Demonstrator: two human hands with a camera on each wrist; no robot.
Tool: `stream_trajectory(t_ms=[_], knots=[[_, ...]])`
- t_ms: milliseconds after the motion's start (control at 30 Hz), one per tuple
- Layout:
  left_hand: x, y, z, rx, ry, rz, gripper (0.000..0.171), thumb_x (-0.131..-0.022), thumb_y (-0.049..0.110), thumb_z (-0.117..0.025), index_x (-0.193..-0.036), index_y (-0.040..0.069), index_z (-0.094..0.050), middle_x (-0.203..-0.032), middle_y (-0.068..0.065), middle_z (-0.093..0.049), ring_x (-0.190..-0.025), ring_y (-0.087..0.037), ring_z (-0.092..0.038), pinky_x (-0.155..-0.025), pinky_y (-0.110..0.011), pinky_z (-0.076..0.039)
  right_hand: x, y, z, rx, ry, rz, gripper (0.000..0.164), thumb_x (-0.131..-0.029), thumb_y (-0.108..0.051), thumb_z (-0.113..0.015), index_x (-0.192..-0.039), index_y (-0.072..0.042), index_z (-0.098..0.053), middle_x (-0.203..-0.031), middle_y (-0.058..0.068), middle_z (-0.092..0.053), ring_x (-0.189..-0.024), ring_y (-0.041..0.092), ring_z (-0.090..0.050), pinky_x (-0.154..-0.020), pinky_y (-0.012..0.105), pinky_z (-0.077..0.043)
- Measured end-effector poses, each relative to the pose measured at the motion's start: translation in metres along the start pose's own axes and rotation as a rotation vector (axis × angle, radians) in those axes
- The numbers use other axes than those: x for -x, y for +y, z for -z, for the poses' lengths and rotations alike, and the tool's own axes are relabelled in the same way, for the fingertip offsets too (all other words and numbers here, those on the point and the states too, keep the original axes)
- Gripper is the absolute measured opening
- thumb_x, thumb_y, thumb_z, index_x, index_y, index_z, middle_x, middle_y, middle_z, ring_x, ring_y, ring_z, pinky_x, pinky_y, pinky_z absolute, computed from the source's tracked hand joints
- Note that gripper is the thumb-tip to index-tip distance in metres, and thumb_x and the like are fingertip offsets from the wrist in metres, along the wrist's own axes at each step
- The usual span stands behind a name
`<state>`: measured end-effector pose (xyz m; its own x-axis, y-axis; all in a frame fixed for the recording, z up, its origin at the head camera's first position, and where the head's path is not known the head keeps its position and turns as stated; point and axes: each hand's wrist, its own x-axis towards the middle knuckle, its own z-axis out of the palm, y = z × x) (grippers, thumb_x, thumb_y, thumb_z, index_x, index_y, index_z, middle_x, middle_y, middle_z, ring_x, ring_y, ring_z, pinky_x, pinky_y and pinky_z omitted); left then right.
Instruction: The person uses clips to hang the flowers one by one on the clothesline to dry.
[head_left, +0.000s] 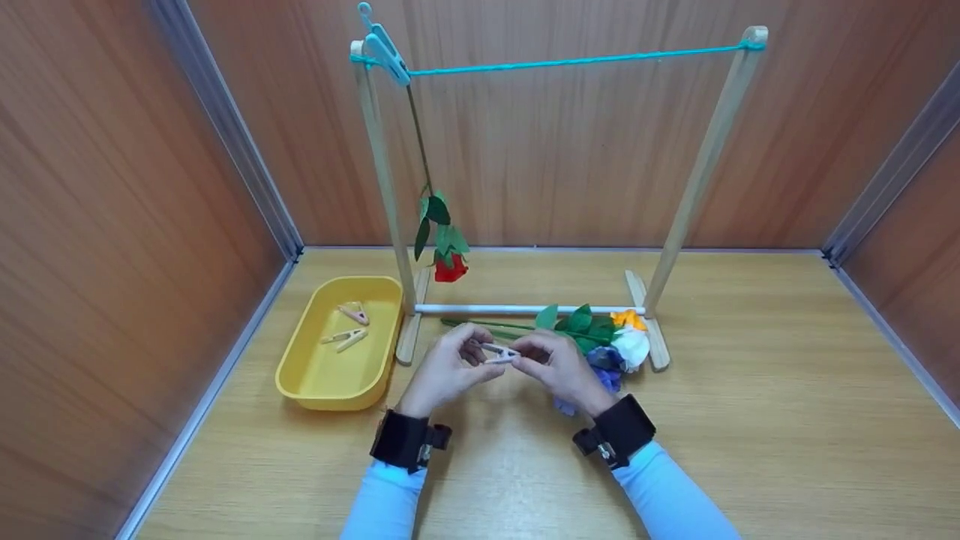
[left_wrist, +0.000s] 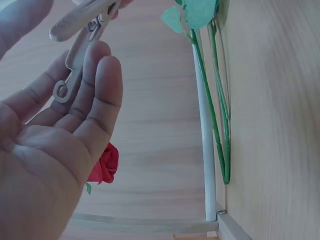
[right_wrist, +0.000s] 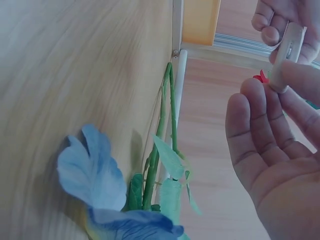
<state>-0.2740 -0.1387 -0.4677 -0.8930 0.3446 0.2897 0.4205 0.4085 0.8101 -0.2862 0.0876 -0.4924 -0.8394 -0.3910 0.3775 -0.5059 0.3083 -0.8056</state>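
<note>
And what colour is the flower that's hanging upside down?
The flower is red, with green leaves; best seen in the head view.

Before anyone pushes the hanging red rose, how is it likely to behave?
The red rose would probably swing, since it hangs upside down from one clip. Its stem looks fairly stiff, running nearly straight. It is likely light, as the string dips only slightly.

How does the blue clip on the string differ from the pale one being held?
The blue clip is light blue, the pale clip whitish. The blue clip sits on the string, the pale clip between left hand and right hand. The blue clip pinches a rose stem, the pale clip no flower. Both have a ring at one end.
</note>
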Motion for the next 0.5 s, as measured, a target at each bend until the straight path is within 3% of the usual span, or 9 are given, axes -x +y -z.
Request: stream_trajectory(t_ms=[200,500], knots=[[0.0005,0.0003,-0.0016,-0.082,-0.013,-0.03,0.032,-0.084,0.007,-0.085,-0.112,0.003,-0.07,-0.103,-0.013,-0.071,-0.085,-0.02,-0.065,-0.076,-0.032,-0.055,0.0028,-0.0006,-0.001,0.016,0.011,-0.015,0.016,-0.095,-0.011,-0.075,-0.11,-0.007,-0.077,-0.101,0.005,-0.071,-0.087,0.014,-0.064,-0.076,0.023,-0.053],[0.0013,0.0041,-0.0003,-0.26,-0.02,0.02,0.032,-0.087,0.015,-0.084,-0.117,0.009,-0.075,-0.107,-0.004,-0.069,-0.097,-0.021,-0.063,-0.082,-0.037,-0.054,0.0027,-0.0023,-0.0012,0.047,0.033,-0.001,0.014,-0.094,-0.011,-0.076,-0.107,-0.006,-0.077,-0.1,0.004,-0.07,-0.085,0.013,-0.063,-0.075,0.023,-0.053]])
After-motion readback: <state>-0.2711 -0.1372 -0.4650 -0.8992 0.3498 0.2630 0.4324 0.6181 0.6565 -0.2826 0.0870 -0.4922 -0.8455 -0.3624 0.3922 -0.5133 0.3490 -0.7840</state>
